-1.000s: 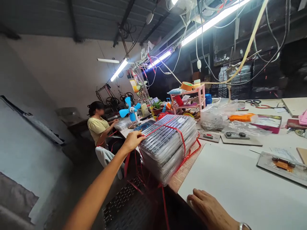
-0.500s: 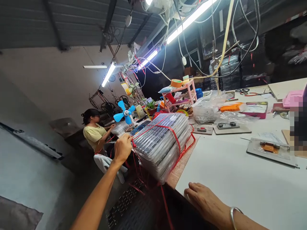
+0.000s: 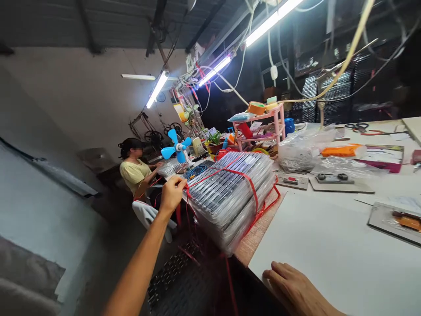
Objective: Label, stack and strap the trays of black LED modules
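Note:
A thick stack of clear plastic packs [image 3: 230, 193] bound with red strap [image 3: 251, 188] lies on a brown mat at the white table's [image 3: 329, 254] left edge. My left hand [image 3: 171, 193] is closed on the red strap at the stack's far left corner, arm stretched out. My right hand [image 3: 292, 287] rests flat on the table's front edge, fingers spread, holding nothing. Loose red strap ends hang down under the stack.
A person in a yellow shirt [image 3: 133, 171] sits farther along the table beside a blue fan [image 3: 177, 149]. A pink rack [image 3: 263, 127], plastic bags [image 3: 302, 153], an orange item [image 3: 342, 150], flat boards [image 3: 342, 182] and scissors [image 3: 358, 127] lie behind the stack. Cables hang overhead.
My left hand moved from the stack's top corner down to its left side and closed on the red strap. My right hand slid slightly along the table edge. The view shifted.

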A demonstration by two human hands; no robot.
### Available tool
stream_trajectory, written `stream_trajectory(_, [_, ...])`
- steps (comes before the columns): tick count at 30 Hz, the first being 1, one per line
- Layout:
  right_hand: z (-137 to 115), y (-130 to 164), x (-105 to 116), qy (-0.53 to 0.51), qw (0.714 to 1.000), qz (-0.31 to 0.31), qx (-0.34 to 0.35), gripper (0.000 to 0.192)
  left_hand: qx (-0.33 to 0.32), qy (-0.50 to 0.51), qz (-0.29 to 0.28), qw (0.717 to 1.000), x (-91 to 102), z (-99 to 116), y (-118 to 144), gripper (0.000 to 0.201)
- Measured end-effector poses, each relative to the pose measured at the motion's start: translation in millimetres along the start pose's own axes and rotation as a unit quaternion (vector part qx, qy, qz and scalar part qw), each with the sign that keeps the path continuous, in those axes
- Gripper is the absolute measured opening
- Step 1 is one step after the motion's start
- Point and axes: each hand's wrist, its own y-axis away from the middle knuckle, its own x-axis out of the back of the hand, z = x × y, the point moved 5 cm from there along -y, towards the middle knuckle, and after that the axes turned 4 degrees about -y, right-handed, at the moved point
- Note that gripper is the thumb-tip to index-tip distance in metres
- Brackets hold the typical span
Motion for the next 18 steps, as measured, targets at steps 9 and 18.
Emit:
stream_trajectory(9, [10,5,-8,-0.048,0.998,0.027,0.022,0.019,0.052,0.101,-0.113,0.987,4.8,-17,1,0.037])
stream_trajectory(18, [5,5,-3,-0.023,0.998,0.049,0.018,0.018,-0.001,0.087,-0.183,0.979,-2.3,7,3,0.021])
